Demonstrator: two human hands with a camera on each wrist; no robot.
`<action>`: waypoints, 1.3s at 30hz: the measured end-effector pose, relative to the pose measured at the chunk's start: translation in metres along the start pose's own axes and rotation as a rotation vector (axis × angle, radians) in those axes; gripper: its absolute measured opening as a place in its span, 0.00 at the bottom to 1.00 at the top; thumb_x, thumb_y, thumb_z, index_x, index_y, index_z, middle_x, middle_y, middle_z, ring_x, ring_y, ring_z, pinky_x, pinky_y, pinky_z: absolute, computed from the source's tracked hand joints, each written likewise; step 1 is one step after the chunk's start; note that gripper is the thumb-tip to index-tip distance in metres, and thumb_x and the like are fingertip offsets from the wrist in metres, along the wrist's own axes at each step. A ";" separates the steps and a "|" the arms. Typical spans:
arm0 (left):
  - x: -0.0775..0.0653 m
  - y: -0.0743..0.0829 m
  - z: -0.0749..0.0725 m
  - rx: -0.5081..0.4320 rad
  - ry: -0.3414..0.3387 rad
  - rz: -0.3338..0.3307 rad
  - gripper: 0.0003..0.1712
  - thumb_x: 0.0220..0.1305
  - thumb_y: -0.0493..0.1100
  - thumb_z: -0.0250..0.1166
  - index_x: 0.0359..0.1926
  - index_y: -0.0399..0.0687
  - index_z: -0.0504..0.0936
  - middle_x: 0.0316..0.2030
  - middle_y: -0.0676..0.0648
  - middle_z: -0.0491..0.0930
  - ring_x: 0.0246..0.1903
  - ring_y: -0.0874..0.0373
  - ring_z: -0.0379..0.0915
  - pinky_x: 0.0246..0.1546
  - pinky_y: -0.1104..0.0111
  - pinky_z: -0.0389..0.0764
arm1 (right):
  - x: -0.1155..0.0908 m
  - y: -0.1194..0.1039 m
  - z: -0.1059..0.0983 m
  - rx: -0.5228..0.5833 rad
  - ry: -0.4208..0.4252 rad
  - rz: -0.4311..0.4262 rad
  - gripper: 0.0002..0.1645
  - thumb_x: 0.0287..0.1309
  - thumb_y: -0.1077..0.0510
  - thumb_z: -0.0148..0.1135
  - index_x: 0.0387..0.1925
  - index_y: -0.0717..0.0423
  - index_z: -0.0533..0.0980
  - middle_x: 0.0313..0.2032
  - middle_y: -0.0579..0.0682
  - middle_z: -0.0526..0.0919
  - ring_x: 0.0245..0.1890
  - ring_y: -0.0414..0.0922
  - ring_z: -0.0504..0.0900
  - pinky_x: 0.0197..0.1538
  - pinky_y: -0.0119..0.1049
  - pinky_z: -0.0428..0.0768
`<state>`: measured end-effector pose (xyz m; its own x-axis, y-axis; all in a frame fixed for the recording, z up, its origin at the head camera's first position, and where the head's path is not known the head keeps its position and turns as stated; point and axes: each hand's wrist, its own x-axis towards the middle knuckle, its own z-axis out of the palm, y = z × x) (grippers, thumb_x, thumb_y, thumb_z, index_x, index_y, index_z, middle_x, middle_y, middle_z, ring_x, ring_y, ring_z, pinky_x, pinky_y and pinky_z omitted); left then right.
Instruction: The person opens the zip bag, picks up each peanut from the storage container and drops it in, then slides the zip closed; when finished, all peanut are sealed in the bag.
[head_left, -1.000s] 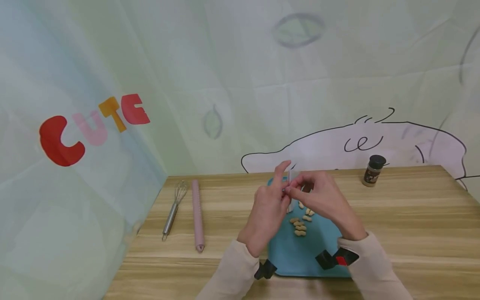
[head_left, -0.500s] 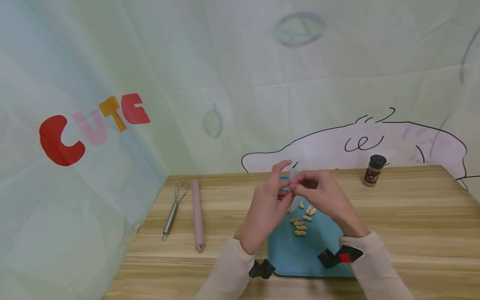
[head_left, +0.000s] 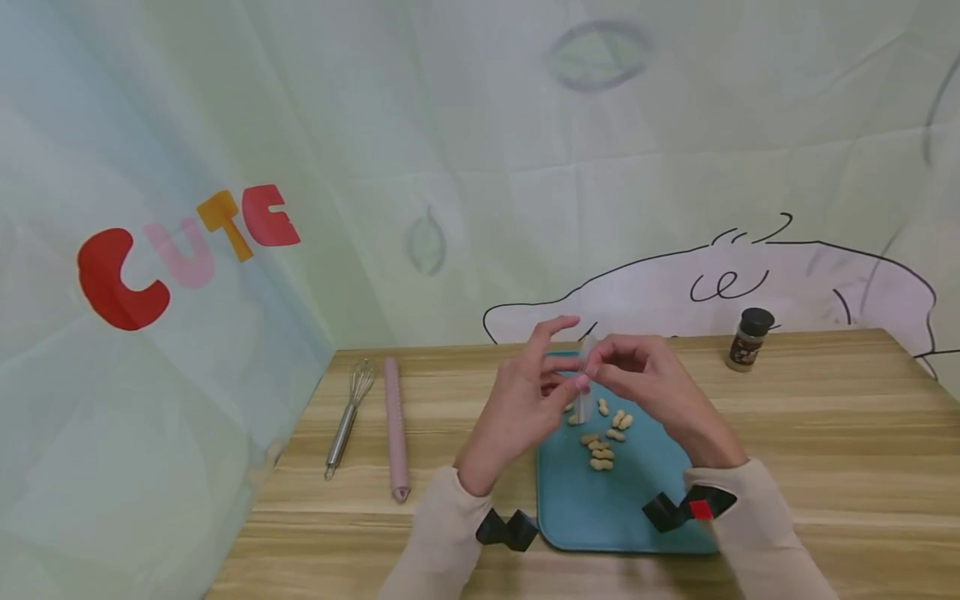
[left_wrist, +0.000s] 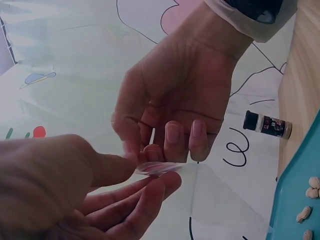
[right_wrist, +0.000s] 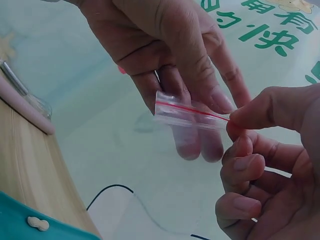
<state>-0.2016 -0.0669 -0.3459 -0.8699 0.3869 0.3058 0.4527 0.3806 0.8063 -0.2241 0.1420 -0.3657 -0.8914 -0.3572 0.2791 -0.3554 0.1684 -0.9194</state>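
Note:
A small clear zip-lock bag (right_wrist: 187,114) with a red line along its mouth is held up between both hands, above the far end of a teal tray (head_left: 622,525). My left hand (head_left: 521,404) pinches the bag between its thumb and fingers, with the index finger raised away from it. At the corner of the mouth, my right hand (head_left: 660,392) pinches the bag with thumb and index finger. In the left wrist view the bag (left_wrist: 160,168) shows edge-on, the left thumb over it and fingers beneath. Several unshelled peanuts (head_left: 602,454) lie on the tray.
Left of the tray, a metal whisk (head_left: 348,421) and a pink rolling pin (head_left: 396,429) lie on the wooden table (head_left: 465,375). A black-capped spice jar (head_left: 748,340) stands at the back right. Behind the table hangs a printed cloth (head_left: 450,125).
Both wrists have spread slightly apart, the left one moving left and the right one right. The left fingers have opened out more, while the bag stays pinched over the tray.

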 end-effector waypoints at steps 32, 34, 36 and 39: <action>0.002 0.002 0.005 0.202 0.093 -0.021 0.42 0.64 0.34 0.73 0.75 0.54 0.67 0.26 0.49 0.86 0.22 0.67 0.78 0.28 0.74 0.81 | 0.002 -0.002 0.004 -0.215 -0.028 0.021 0.06 0.71 0.59 0.68 0.36 0.56 0.85 0.30 0.50 0.82 0.30 0.45 0.80 0.36 0.33 0.80; 0.002 0.001 0.005 0.197 0.081 -0.022 0.42 0.63 0.34 0.73 0.75 0.52 0.67 0.24 0.50 0.84 0.21 0.67 0.76 0.27 0.73 0.80 | 0.003 -0.002 0.004 -0.259 -0.030 -0.001 0.06 0.70 0.60 0.68 0.34 0.54 0.86 0.30 0.49 0.82 0.30 0.45 0.80 0.36 0.33 0.80; 0.002 0.001 0.005 0.195 0.063 -0.028 0.42 0.63 0.34 0.72 0.75 0.52 0.66 0.23 0.50 0.84 0.20 0.66 0.75 0.25 0.73 0.79 | 0.002 -0.002 0.004 -0.292 -0.038 -0.004 0.06 0.69 0.61 0.68 0.33 0.53 0.85 0.30 0.48 0.82 0.31 0.44 0.79 0.36 0.33 0.80; 0.002 -0.001 0.000 0.207 0.073 -0.037 0.42 0.64 0.34 0.70 0.76 0.54 0.65 0.22 0.51 0.82 0.18 0.65 0.74 0.23 0.72 0.78 | 0.001 -0.005 0.000 -0.348 -0.034 0.016 0.06 0.66 0.62 0.67 0.32 0.53 0.84 0.29 0.47 0.81 0.31 0.44 0.79 0.35 0.33 0.78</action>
<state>-0.2038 -0.0662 -0.3463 -0.8950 0.3105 0.3201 0.4444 0.5605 0.6989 -0.2230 0.1406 -0.3611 -0.8898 -0.3813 0.2507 -0.4214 0.4754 -0.7723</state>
